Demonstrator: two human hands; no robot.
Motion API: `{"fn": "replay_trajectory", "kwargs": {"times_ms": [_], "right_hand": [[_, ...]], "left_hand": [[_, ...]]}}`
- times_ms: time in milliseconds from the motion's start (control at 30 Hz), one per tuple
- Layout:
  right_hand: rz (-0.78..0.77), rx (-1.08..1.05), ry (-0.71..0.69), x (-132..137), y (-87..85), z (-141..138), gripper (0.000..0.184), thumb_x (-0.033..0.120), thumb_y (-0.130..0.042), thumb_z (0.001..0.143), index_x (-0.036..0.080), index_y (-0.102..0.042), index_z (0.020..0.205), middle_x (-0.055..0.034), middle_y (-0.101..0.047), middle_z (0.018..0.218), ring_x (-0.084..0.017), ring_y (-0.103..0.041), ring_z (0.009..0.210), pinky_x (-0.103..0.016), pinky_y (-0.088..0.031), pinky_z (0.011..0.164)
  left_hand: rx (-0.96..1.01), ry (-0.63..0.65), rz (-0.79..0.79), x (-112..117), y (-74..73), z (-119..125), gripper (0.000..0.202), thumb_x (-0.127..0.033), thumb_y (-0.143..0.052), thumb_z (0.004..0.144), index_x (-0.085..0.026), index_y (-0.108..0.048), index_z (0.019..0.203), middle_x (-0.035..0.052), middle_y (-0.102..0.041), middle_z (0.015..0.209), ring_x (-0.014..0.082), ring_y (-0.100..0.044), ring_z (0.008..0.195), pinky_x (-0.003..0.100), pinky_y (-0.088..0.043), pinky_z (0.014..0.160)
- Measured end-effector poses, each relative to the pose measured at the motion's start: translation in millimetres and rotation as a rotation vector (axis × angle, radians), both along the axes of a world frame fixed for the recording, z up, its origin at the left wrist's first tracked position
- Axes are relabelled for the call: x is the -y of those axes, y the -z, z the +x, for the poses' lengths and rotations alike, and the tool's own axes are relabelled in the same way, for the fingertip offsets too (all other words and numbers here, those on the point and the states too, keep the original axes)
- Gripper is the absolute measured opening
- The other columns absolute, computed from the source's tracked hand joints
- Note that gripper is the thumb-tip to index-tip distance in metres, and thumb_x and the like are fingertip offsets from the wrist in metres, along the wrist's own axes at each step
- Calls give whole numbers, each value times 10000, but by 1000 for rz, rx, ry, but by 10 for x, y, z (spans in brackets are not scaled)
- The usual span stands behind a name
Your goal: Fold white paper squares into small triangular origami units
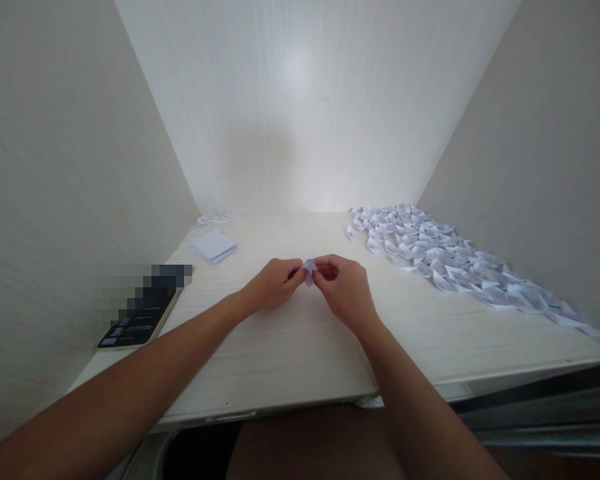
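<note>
A small folded piece of white paper (309, 271) is pinched between both hands over the middle of the pale wooden desk (290, 353). My left hand (275, 285) grips its left side with thumb and fingers closed. My right hand (343, 287) pinches its right side, fingers curled. Both forearms rest on the desk.
A long heap of several folded white paper pieces (450, 263) runs along the right side of the desk. A small stack of square paper sheets (213, 246) lies at the back left, with some scraps (215, 218) behind it. A dark phone (143, 320) lies near the left wall.
</note>
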State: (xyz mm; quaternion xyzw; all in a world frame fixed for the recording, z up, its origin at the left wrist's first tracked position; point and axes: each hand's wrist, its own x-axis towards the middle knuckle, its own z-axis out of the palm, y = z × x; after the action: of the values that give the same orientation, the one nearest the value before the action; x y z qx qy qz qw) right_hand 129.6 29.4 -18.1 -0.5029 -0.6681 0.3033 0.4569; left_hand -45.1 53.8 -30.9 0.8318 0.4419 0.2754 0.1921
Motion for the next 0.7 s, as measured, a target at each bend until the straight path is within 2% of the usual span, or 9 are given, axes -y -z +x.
{"fn": "replay_trajectory", "kwargs": {"times_ms": [133,267,467,600,700], "right_hand": [[-82,-60,-58,-56,27,56,177,97,-693,752,216,-776,853,-52,-796,832,-211,-743,776,-335,-572,758],[-115,-106,-46,-81,57,63,147,113,-723,729,209,-764,832,-58,-789,809,-217,-739,768,-340,-575,752],[-79,3,31,-5,8,11,154,85,-700,721,204,-759,800,-59,-780,791,-218,-737,768,-340,-564,762],[-89,53,41,21,-18,-6,151,82,-696,731,190,-760,816,-70,-782,798,-221,-740,769,-342,-565,761],[-83,76,32,24,-22,-24,149,76,-692,743,183,-762,821,-73,-786,809,-216,-744,766,-333,-566,760]], "left_hand": [[25,24,-118,17,-40,-1,374,-418,-396,945,-203,-464,647,-36,-462,572,130,-422,561,263,-285,567],[3,93,-212,38,-96,-5,376,-430,-383,945,-200,-503,674,-20,-533,603,136,-466,567,262,-333,580],[-58,115,-244,34,-126,-30,339,-423,-420,931,-191,-558,727,-17,-545,610,142,-475,567,259,-335,576],[-101,147,-208,11,-109,-53,309,-379,-442,913,-182,-579,718,-10,-568,625,147,-490,597,260,-328,585],[-158,127,-165,14,-97,-43,305,-345,-424,914,-180,-592,720,3,-597,655,156,-517,621,268,-326,603]]}}
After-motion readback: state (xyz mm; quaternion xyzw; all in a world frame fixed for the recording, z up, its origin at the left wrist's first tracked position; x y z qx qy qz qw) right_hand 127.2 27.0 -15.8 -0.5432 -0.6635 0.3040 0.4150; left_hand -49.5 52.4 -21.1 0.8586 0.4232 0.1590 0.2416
